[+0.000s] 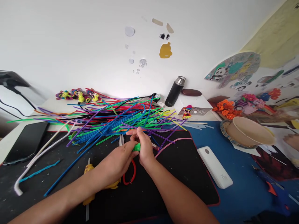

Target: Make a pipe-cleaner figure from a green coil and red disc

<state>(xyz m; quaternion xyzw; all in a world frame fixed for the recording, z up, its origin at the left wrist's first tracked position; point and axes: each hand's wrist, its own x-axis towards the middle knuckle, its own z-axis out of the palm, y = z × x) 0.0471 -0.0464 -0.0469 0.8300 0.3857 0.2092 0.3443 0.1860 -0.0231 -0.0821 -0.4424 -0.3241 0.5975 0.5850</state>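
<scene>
Green fuzzy piece (136, 147), seemingly unfinished, is pinched by left hand (121, 157) and right hand (145, 146); multicoloured fuzzy stems (109, 126) are left loose.

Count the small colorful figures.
4: first figure, second figure and third figure in a row at back left; fourth figure by the white box. Others may be hidden.

1 left hand (119, 158), 1 right hand (146, 147), 1 green piece (136, 147). Red-handled scissors (135, 172) 1, phone (26, 141) 1, flask (174, 94) 1, bowl (238, 134) 1. Fuzzy stems (107, 127): many, too tangled to count.
</scene>
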